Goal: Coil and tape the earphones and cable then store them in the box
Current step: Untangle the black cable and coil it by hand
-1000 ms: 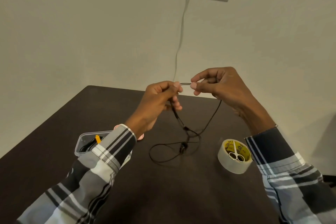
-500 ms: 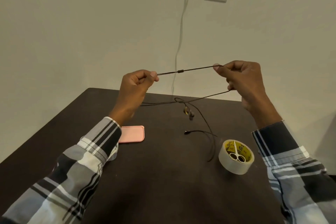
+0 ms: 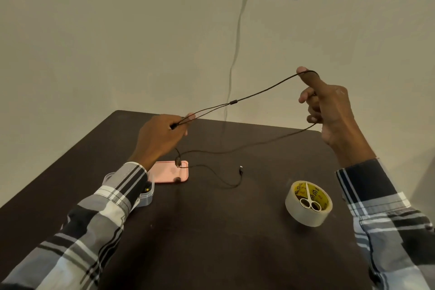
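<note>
Dark matte worktop point(image 3: 211, 242) carries a glossy tape roll point(image 3: 308, 205). Left hand point(image 3: 160, 136) pinches the thin black earphone cord point(image 3: 259, 92); right hand point(image 3: 329, 110) hooks it over its forefinger. Clear plastic box point(image 3: 147, 198) sits half hidden behind the left sleeve.

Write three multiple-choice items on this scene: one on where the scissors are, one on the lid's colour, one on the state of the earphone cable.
1. Where do the scissors lie?
A. on the tape roll
B. in the box
C. on the lid

2. What colour is the lid on the table?
A. blue
B. pink
C. green

3. What state is the earphone cable in?
A. coiled and taped
B. stored away
C. stretched between both hands

Answers: 1 A, their handles sit over the roll's hole; 2 B, it is plainly pink; 3 C, left hand pinches one end, right hand has it looped over a finger.
</note>
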A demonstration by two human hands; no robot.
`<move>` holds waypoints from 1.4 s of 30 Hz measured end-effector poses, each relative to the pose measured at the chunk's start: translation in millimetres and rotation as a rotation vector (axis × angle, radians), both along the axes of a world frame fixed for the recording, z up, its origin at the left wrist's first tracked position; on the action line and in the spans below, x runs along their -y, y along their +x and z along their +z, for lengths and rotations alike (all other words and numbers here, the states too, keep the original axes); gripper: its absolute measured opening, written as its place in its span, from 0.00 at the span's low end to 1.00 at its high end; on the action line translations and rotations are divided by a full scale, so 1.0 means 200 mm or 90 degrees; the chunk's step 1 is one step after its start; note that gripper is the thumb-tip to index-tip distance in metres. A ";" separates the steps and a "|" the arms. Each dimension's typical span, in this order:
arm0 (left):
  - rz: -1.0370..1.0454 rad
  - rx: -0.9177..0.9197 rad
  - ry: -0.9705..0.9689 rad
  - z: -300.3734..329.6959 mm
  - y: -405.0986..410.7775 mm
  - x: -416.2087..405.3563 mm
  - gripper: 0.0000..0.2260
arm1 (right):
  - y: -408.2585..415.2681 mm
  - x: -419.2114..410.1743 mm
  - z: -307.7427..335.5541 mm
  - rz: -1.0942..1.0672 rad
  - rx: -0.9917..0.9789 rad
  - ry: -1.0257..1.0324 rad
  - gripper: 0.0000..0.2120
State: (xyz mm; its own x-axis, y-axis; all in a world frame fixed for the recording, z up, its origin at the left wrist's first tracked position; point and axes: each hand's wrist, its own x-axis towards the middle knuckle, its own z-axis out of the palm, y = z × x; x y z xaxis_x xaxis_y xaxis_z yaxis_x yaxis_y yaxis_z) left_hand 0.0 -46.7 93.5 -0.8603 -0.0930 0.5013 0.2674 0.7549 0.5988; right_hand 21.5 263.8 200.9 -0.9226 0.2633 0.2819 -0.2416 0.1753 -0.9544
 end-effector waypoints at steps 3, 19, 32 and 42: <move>-0.018 0.049 -0.066 -0.06 -0.03 0.02 0.21 | 0.00 0.01 0.00 0.040 -0.005 -0.009 0.21; -0.306 0.447 -0.167 -0.12 0.00 -0.04 0.44 | 0.03 0.11 0.05 0.150 -0.027 0.165 0.13; -0.287 -0.006 0.328 0.17 0.13 -0.24 0.04 | 0.06 0.15 -0.04 0.289 0.053 0.255 0.12; 0.109 0.033 0.420 -0.08 0.00 0.03 0.07 | 0.06 -0.14 0.00 0.155 -0.019 0.126 0.16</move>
